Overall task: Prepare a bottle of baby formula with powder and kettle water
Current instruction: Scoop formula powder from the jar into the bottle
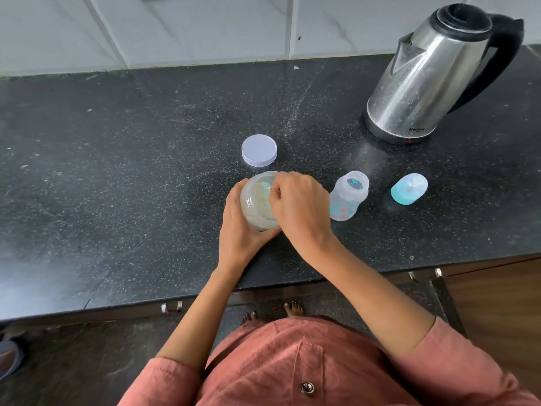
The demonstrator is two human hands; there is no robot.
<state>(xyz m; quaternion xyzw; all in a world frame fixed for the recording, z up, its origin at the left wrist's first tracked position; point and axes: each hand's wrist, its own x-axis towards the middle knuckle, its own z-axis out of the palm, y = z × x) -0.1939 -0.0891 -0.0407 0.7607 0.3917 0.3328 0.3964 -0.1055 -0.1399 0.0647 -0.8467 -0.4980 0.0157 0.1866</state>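
An open clear jar of pale formula powder point(257, 205) stands on the black counter point(117, 171). My left hand point(238, 227) grips its side. My right hand point(298, 206) reaches over the jar's mouth, its fingertips pinching a small light scoop inside; most of the scoop is hidden. The jar's white round lid point(259, 154) lies just behind it. To the right stands the open baby bottle point(348, 196), clear with coloured prints. Further right sits its teal teat cap point(409, 189). The steel kettle point(433, 74) with a black handle stands at the back right.
A tiled wall runs behind the counter. The counter's front edge lies close to my body, with cabinet handles point(171, 306) below it. My bare feet point(270, 313) show on the dark floor.
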